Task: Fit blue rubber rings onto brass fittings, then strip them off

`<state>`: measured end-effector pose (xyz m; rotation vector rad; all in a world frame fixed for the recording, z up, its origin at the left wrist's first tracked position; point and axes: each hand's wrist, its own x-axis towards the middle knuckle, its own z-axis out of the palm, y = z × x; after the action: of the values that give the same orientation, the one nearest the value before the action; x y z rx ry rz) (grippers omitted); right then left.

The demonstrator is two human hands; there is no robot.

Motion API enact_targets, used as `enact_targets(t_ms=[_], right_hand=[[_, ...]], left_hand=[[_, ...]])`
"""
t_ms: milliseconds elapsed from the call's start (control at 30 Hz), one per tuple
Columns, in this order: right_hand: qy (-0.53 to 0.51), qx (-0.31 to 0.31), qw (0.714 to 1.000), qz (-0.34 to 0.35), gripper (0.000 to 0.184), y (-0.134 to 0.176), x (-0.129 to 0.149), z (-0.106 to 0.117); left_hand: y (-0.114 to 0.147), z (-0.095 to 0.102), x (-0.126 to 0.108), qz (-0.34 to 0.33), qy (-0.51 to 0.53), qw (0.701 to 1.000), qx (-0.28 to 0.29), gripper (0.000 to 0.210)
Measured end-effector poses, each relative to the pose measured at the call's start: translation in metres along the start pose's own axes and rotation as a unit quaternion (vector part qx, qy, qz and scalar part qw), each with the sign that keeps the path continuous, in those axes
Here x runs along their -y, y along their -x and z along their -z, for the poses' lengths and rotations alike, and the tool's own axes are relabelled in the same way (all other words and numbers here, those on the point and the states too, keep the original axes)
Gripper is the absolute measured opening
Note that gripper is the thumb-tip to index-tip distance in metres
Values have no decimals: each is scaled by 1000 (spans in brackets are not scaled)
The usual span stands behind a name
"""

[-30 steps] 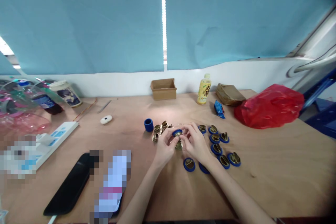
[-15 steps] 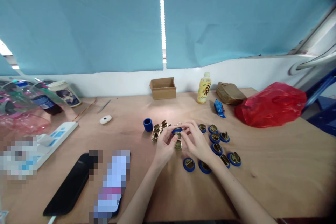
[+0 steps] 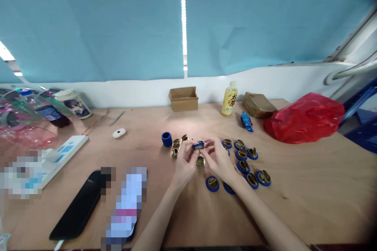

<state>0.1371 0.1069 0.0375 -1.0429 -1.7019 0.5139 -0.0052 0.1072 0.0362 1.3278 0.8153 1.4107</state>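
Note:
Between the fingertips of both hands is a round pin badge with a blue rim (image 3: 199,146), raised just above the table. My left hand (image 3: 186,160) pinches its left side. On the opposite side, my right hand (image 3: 217,159) grips the badge with thumb and fingers. Gold pin badges without a blue rim (image 3: 176,143) lie left of my left hand, and one gold badge (image 3: 200,161) lies below the fingers. Several blue-rimmed badges (image 3: 243,166), gold backs up, are spread to the right, some partly hidden by my right arm. A stack of blue rings (image 3: 166,139) stands at the left.
An open cardboard box (image 3: 184,104), a yellow-labelled bottle (image 3: 229,100), a blue packet (image 3: 246,121) and a red plastic bag (image 3: 306,119) stand along the back. A black phone (image 3: 78,208), a power strip (image 3: 63,157) and a white round object (image 3: 119,133) lie left.
The held badge has tilted slightly, and the right fingers have shifted a little around its edge. Both hands stay in nearly the same place.

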Motion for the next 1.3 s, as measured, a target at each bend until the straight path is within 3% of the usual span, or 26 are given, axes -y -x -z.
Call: enact_targets(t_ms=[267,533,800,1000,1300], right_hand=[[29,18,999,26,19,-3,2,3],[38,-12,998,47,20,-1,1,2],[61,-21,995,74,19,-1,9,2],[60,-22,996,69,17,-1,7,1],[1,47,999,-10,20,0,5,2]], left_hand=[[1,-1,5,-17,-31,999,14,20],[4,8,18,-155,-241,957,-37,26],[5,9,20,-108,-252,956,-102,17],[5,9,23,-96,-240,961,-104,15],[5,9,22,-119,-305,939,-106,19]])
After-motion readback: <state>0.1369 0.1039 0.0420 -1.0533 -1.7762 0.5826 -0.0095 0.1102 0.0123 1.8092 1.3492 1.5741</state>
